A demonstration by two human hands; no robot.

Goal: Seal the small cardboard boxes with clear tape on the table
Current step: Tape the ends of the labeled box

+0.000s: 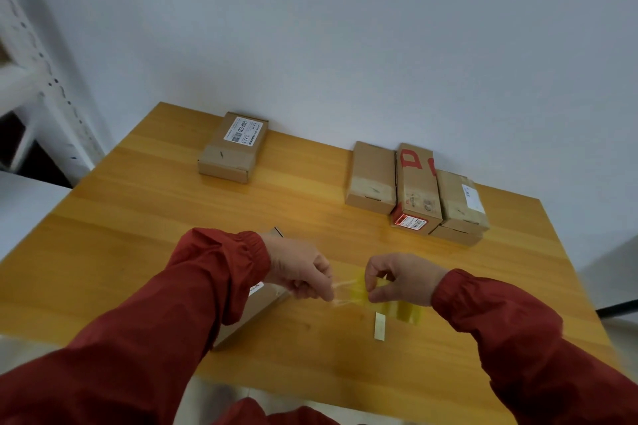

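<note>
Head view: at lower centre, the left grip and right grip each pinch an end of a clear tape strip stretched between them above the table. A cardboard box lies beneath the left wrist; other boxes cluster at right centre.

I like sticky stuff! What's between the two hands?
A strip of clear, yellowish tape, pinched at its ends by the left hand and the right hand. The head view shows it.
</note>
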